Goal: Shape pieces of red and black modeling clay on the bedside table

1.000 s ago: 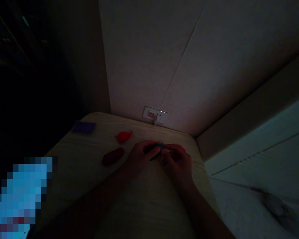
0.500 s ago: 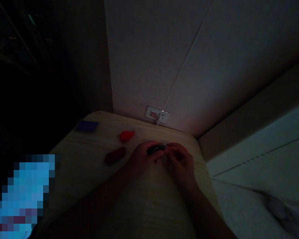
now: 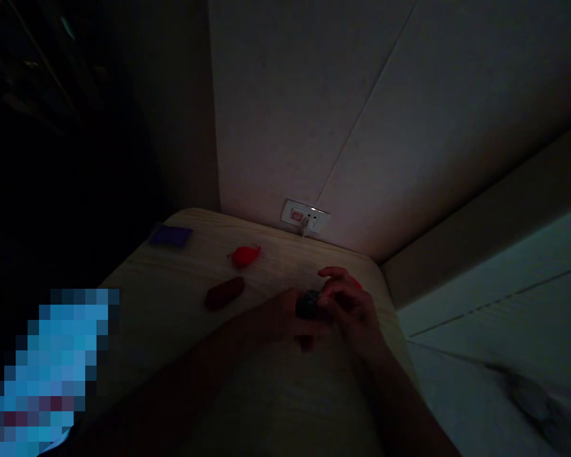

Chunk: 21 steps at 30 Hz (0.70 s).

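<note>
My left hand (image 3: 290,317) is closed round a small black rounded object (image 3: 308,304) with a faint grey detail on its upper face. The dim light leaves its kind unclear. At the object's right edge, the thumb and forefinger of my right hand (image 3: 352,308) pinch together, and the other fingers are bent above. Whether they grip a part of it cannot be made out. A bit of something dark red (image 3: 305,343) shows just below my left hand. Behind my right hand, a bright red thing (image 3: 356,283) is mostly hidden.
On the light wooden tabletop (image 3: 276,393) lie a dark red oblong case (image 3: 224,294), a red pouch-like item (image 3: 246,256) and a purple packet (image 3: 171,236). A wall socket (image 3: 306,216) with a plug sits just behind the table. A pixelated blue patch (image 3: 52,362) covers the lower left.
My left hand has turned and come slightly lower and to the right, so the black object shows a rounder face. My right hand has shifted a little right, staying at its edge.
</note>
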Motion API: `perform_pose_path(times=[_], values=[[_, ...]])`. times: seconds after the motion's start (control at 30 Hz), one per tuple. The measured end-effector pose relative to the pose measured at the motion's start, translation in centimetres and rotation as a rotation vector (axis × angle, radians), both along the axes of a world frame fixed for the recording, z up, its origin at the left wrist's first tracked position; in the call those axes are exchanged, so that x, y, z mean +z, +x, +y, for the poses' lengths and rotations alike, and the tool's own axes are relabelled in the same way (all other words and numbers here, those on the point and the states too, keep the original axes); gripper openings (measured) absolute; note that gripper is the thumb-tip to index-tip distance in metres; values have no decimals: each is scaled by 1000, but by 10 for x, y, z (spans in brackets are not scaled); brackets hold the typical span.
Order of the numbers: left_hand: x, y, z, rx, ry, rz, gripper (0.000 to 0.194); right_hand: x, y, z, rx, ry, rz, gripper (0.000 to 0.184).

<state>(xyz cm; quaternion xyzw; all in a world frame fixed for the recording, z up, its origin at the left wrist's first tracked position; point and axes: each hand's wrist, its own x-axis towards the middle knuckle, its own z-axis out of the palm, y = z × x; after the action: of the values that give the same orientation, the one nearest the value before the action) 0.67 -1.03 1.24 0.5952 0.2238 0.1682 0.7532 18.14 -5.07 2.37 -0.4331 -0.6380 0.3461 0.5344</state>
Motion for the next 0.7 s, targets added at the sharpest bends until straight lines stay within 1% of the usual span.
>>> perform_pose_path(times=[0.03, 0.1, 0.2, 0.33, 0.4, 0.47, 0.53, 0.6, 0.7], values=[[3, 0, -2, 12, -2, -6, 22, 0, 0, 0, 33, 6, 6, 6], [7, 0, -4, 56, 9, 45, 25, -1, -1, -1, 56, 11, 27, 6], [9, 1, -6, 119, 30, 132, 31, -4, -2, 0, 40, 4, 62, 6], [7, 4, -7, 235, 7, 181, 30, -4, -4, 0, -7, -21, 80, 5], [4, 4, -5, 216, -34, 126, 31, -3, -4, 0, -19, -34, 78, 5], [3, 4, -4, 145, -86, -1, 31, -1, -5, -1, -25, -37, 64, 6], [2, 5, -3, 118, -92, -90, 30, 0, -5, -1, -28, -33, 38, 7], [2, 5, -3, 165, -48, -69, 32, -1, -7, -1, -24, -27, 31, 8], [3, 6, -6, 250, -19, 38, 37, -3, -8, -2, -23, -49, 72, 7]])
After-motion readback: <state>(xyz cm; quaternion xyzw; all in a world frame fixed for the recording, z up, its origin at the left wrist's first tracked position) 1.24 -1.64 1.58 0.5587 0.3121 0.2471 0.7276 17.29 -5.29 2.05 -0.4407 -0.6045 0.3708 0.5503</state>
